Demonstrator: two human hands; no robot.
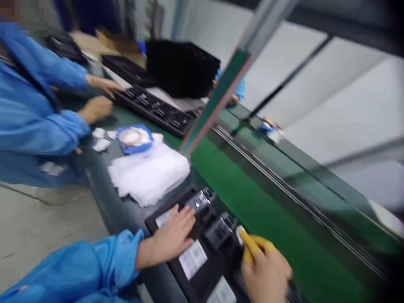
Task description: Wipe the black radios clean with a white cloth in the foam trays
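Head view: right hand (267,267), fingers yellow-covered, pinched a small white piece (240,235), blurred, at the edge of the black tray (215,263), just beside a dark block (217,232). Left hand (170,237) lay palm down on that tray, fingers slightly spread, near a white label (193,259). Past it sat a white cloth pile (151,172); farther off, a co-worker's hand (105,85) touched another black tray (147,114).

Open room lay over the green strip (277,219) beside the right hand (267,269), past the black tray (194,288). A post (217,99) blocked the strip's far end; a white cloth pile (151,174) crowded the table (126,219) beyond the left hand (172,235).
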